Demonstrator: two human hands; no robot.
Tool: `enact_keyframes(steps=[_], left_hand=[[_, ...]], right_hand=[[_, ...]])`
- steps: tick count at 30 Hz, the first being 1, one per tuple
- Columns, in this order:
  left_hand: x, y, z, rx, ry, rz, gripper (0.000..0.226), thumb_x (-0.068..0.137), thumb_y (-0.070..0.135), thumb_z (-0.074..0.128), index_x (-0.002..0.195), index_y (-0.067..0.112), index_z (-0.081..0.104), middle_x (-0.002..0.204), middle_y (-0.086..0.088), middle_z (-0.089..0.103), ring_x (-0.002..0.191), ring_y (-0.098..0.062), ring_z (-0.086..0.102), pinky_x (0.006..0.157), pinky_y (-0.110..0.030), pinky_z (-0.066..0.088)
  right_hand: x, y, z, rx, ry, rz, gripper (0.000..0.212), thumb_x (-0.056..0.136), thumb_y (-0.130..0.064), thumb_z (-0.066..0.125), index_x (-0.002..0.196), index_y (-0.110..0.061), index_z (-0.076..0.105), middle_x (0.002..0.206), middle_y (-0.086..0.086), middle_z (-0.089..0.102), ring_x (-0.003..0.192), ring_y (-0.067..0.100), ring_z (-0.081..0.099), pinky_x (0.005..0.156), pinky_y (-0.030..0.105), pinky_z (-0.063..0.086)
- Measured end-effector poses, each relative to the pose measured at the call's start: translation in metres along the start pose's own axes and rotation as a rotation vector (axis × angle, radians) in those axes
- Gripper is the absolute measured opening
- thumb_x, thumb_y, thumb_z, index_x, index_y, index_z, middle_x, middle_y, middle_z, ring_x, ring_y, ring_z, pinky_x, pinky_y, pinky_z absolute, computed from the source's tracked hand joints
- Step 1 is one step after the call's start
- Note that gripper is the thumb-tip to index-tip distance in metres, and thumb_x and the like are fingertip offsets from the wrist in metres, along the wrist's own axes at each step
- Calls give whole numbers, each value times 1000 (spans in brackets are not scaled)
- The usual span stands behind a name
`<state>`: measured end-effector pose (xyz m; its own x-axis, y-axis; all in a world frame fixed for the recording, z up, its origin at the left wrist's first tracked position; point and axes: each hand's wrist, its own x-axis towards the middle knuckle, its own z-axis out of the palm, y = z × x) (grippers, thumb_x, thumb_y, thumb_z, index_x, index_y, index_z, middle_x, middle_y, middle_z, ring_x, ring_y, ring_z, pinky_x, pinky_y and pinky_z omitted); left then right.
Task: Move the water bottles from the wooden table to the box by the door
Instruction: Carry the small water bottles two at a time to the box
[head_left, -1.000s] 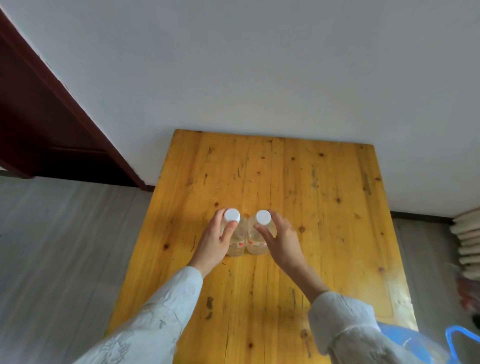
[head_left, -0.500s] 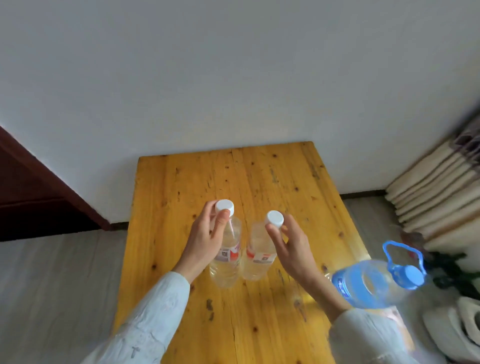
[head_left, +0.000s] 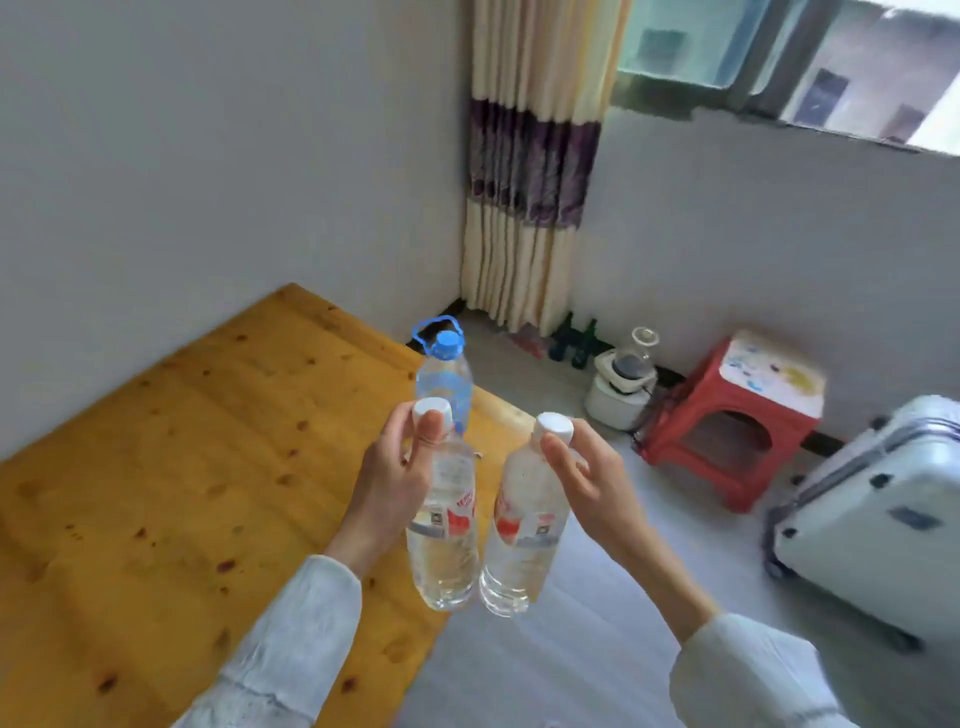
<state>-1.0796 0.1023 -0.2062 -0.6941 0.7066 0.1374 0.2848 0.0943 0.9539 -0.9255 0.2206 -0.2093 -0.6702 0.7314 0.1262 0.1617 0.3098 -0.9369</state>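
Observation:
Two clear water bottles with white caps and red labels hang in the air by their necks. My left hand (head_left: 395, 483) grips the left bottle (head_left: 444, 551) just under its cap, above the right edge of the wooden table (head_left: 156, 493). My right hand (head_left: 587, 483) holds the right bottle (head_left: 522, 545) the same way, out past the table's edge over the floor. The two bottles hang side by side, nearly touching at the bottom. No box or door is in view.
A large blue-capped water jug (head_left: 444, 374) stands at the table's far right corner. On the floor to the right are a red plastic stool (head_left: 727, 431), a pale suitcase (head_left: 878, 519), a small white appliance (head_left: 621, 384) and dark bottles by the curtain (head_left: 530, 171).
Both bottles have been lifted off the table and carried right, past its edge. The view has swung right, bringing the curtain, stool and suitcase into sight.

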Motion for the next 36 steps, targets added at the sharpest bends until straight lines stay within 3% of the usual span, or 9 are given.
enact_keyframes(steps=[5, 8, 13, 17, 20, 24, 28, 31, 36], left_hand=[[-26, 46, 103, -54, -314, 62, 46, 75, 70, 40, 88, 29, 56, 90, -3, 67, 89, -23, 64, 85, -50, 51], [-53, 82, 170, -64, -467, 162, 62, 63, 85, 34, 87, 32, 55, 88, -2, 67, 86, -21, 64, 80, -45, 52], [-121, 138, 291, -147, -663, 223, 62, 67, 81, 36, 90, 27, 57, 85, -1, 65, 80, -6, 62, 72, -20, 50], [-186, 175, 385, -229, -825, 197, 40, 79, 47, 38, 97, 16, 57, 96, -17, 65, 89, -23, 63, 80, -40, 51], [-235, 202, 454, -227, -936, 254, 46, 79, 49, 36, 101, 15, 58, 92, -4, 66, 82, 0, 62, 76, -21, 50], [-291, 239, 542, -218, -1113, 299, 41, 83, 49, 36, 100, 20, 59, 99, -10, 67, 95, -22, 64, 84, -38, 51], [-342, 273, 629, -237, -1271, 343, 30, 83, 46, 38, 94, 26, 58, 96, -9, 67, 95, -26, 63, 85, -44, 50], [-377, 296, 697, -245, -1372, 405, 40, 84, 45, 38, 101, 16, 59, 96, -6, 66, 97, -25, 63, 86, -41, 49], [-427, 330, 817, -265, -1511, 458, 35, 90, 42, 39, 102, 16, 60, 101, -3, 66, 98, -16, 62, 86, -33, 48]], right_hand=[[-70, 6, -109, 15, 275, 37, 7, 87, -28, 50, 84, -29, 57, 76, -11, 60, 66, -7, 56, 63, 9, 44], [-125, 11, -175, 11, 448, 63, 12, 84, -35, 49, 85, -26, 58, 77, -10, 60, 67, -5, 55, 64, 8, 43], [-230, 25, -282, -30, 656, 132, 27, 79, -43, 49, 92, -21, 59, 78, -5, 62, 68, 0, 58, 62, 13, 44], [-315, 45, -360, -91, 781, 184, 34, 79, -43, 52, 95, -14, 60, 68, -7, 55, 60, 5, 49, 58, 19, 39], [-374, 60, -414, -139, 908, 245, 24, 83, -43, 56, 92, -21, 59, 69, -11, 56, 63, 4, 52, 60, 16, 39], [-445, 72, -480, -161, 1124, 302, 25, 80, -49, 54, 91, -27, 60, 77, -10, 64, 69, 0, 58, 61, 12, 43], [-503, 86, -540, -201, 1315, 347, 33, 76, -57, 50, 92, -31, 60, 92, -2, 71, 87, 11, 66, 72, 21, 52], [-538, 100, -589, -242, 1428, 378, 28, 77, -56, 50, 90, -33, 59, 91, -2, 71, 87, 10, 66, 74, 18, 50], [-584, 127, -681, -281, 1612, 433, 29, 76, -52, 50, 88, -27, 59, 91, 6, 71, 90, 20, 66, 82, 36, 50]])
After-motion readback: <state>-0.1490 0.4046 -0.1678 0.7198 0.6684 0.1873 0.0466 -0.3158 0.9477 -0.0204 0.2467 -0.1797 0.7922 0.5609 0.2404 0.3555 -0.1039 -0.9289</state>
